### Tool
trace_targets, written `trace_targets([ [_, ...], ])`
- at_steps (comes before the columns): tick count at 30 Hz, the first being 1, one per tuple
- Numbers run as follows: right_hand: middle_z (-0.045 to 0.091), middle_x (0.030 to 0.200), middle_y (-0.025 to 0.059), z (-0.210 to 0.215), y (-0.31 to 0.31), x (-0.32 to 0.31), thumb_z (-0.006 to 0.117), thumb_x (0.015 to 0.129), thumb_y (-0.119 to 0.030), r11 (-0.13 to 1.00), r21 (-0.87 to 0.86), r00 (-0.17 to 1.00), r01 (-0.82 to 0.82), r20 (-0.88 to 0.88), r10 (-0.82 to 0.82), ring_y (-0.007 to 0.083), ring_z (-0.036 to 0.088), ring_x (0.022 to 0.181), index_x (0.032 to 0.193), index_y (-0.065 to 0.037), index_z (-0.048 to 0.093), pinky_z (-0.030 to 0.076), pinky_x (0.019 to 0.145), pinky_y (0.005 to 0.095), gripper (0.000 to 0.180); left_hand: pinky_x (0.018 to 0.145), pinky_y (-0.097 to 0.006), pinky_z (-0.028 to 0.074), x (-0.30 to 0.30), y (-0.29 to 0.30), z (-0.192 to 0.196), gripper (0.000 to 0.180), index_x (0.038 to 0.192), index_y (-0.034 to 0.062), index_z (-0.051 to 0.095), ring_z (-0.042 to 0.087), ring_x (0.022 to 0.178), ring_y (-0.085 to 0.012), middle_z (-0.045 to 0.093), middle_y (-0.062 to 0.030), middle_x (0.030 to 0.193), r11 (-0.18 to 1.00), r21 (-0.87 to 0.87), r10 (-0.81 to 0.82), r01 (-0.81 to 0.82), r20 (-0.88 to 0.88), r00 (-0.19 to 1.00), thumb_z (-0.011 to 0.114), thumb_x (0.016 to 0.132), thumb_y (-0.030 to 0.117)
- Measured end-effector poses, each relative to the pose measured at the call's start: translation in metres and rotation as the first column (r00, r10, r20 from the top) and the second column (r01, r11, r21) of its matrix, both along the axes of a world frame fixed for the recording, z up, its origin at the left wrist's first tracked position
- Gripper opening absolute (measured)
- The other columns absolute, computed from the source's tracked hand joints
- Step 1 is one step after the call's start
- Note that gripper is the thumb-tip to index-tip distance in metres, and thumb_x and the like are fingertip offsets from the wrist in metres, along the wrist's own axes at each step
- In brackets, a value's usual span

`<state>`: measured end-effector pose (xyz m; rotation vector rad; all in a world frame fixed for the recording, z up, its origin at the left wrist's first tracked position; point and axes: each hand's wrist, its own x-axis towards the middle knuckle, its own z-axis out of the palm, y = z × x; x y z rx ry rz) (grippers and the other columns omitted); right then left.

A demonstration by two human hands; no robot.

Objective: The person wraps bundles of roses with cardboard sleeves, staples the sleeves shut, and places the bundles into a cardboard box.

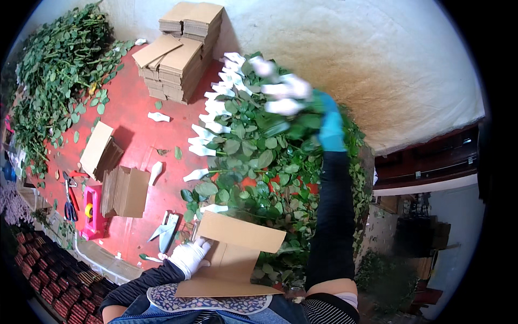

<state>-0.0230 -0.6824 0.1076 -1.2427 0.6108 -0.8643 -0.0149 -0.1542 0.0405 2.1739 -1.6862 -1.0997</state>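
My left hand (189, 257), in a white glove, grips the left edge of a folded cardboard wrapper (233, 259) that stands against my apron, its flaps raised at front and back. My right hand (331, 123), in a blue glove, is stretched out over the leafy stems at the far right. It is closed round several long flower stems, whose white-sleeved heads (284, 107) point left and are smeared by motion. The fingers are partly hidden by leaves. Below them lies a row of more flower stems (264, 158), with white bud sleeves (202, 150) along their left side.
Flat cardboard stacks (175, 65) stand at the back, with folded cardboard pieces (127, 191) at left. A pink tape dispenser (93, 213), scissors (70, 205) and a stapler-like grey tool (168, 232) lie on the red table (135, 154). Green stems (59, 70) are heaped far left.
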Motion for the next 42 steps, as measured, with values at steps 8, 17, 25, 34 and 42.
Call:
trace_targets([
  [8,0.061,0.118,0.0139,0.075,-0.1,-0.24,0.059,0.093,-0.019,0.834,0.551,0.668,-0.007,0.624,-0.406,0.0278,0.062,0.099,0.128,-0.003,0.055,0.053,0.085,0.0381,0.039,0.068,-0.044,0.054,0.001,-0.003,0.011,0.071,0.137,0.006,0.044,0.067,0.084,-0.0332,0.05,-0.0166,0.13,1.0,-0.017,0.026,-0.026,-0.014,1.0,0.075,0.078,0.031],
  [17,0.064,0.1,0.0182,0.187,0.097,-0.1,0.065,0.086,-0.016,0.306,-0.915,0.769,-0.262,-0.39,-0.507,0.0351,0.063,0.09,0.113,-0.003,0.063,0.05,0.074,0.0419,0.029,0.074,-0.044,0.055,-0.001,-0.01,0.012,0.076,0.14,0.0089,0.044,0.066,0.092,-0.035,0.049,-0.0182,0.134,0.996,0.087,0.032,-0.029,-0.038,0.999,0.077,0.076,0.037],
  [25,0.058,0.083,0.0168,0.048,0.176,-0.042,0.068,0.07,-0.009,0.003,-0.55,0.528,-0.835,-0.804,-0.273,0.0375,0.059,0.079,0.091,-0.006,0.056,0.047,0.065,0.0471,0.025,0.065,-0.044,0.055,0.0,0.0,0.007,0.071,0.137,0.0079,0.043,0.067,0.083,-0.0332,0.05,-0.0146,0.129,1.0,0.006,0.027,-0.027,0.025,0.999,0.075,0.078,0.032],
  [34,0.068,0.087,0.0195,-0.066,0.203,-0.061,0.067,0.072,-0.018,0.198,-0.103,0.122,-0.975,-0.989,0.088,0.0382,0.066,0.078,0.121,-0.009,0.061,0.05,0.068,0.0525,0.05,0.072,-0.044,0.055,-0.001,-0.004,0.002,0.076,0.139,0.011,0.044,0.065,0.095,-0.0339,0.05,-0.0159,0.13,0.997,0.062,0.053,-0.053,-0.009,0.999,0.077,0.076,0.036],
  [42,0.069,0.082,0.0133,-0.091,0.208,-0.076,0.061,0.078,-0.015,0.197,-0.129,0.131,-0.972,-0.991,-0.006,0.0344,0.067,0.075,0.102,-0.012,0.066,0.05,0.065,0.0512,0.025,0.069,-0.043,0.057,-0.004,-0.006,0.003,0.074,0.139,0.0107,0.045,0.067,0.09,-0.0332,0.051,-0.0149,0.127,1.0,-0.001,0.02,-0.02,0.076,0.997,0.077,0.077,0.036],
])
